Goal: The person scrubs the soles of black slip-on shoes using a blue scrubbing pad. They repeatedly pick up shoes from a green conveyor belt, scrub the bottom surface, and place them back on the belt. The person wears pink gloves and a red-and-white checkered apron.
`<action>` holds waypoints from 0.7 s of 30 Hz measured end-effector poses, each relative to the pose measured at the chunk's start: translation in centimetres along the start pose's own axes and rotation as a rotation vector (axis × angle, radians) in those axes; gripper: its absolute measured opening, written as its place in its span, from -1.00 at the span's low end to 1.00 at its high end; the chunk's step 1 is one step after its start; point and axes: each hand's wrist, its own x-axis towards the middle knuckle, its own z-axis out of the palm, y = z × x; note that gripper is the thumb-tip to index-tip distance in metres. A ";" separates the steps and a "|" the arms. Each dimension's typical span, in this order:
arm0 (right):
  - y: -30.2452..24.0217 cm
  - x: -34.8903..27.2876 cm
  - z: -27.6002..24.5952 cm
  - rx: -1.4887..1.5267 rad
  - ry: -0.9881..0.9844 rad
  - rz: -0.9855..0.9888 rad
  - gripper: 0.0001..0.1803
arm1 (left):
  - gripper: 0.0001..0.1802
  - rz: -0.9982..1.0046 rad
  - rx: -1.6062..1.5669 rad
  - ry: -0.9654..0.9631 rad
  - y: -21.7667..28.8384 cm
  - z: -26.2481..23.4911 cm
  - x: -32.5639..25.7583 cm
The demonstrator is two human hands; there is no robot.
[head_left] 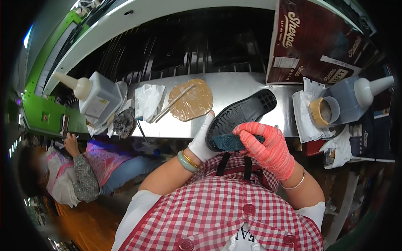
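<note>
My left hand (pixel 202 140), in a white glove with bangles at the wrist, grips the near left edge of a black shoe sole (pixel 242 113). The sole is tilted over the metal worktop, its treaded or patterned face up and its heel end pointing away to the right. My right hand (pixel 270 148), in a coral-red knit glove, pinches a flat dark teal brush-like piece (pixel 226 142) with a dark end. That piece lies against the near end of the sole. Whether it has bristles cannot be made out.
Behind my left hand lie a brown wrapped disc (pixel 199 102) with thin sticks (pixel 178 100), and folded white cloth (pixel 148 98). Nozzle bottles stand left (pixel 98 102) and right (pixel 345 98), the latter beside a tan-wrapped cup (pixel 320 112). A maroon box (pixel 307 50) rises behind. Another person (pixel 86 171) sits left.
</note>
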 end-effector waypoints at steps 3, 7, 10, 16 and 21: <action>-1.1 1.2 0.0 0.034 -0.103 0.116 -0.72 | -0.32 -0.134 -0.025 0.057 1.1 -2.3 -0.7; -1.4 3.1 0.5 0.073 -0.160 0.244 -0.68 | -0.27 -0.308 0.049 0.050 3.4 -1.7 -0.8; -0.7 4.8 1.2 0.120 -0.163 0.233 -0.72 | -0.25 -0.382 0.168 0.245 4.6 -1.0 -0.6; -0.1 7.5 2.0 0.099 -0.130 0.202 -0.74 | -0.29 -0.532 0.428 0.143 9.7 -4.0 0.4; 0.3 8.4 0.8 0.080 -0.142 0.220 -0.70 | -0.31 -0.665 0.429 0.163 11.9 -4.8 1.8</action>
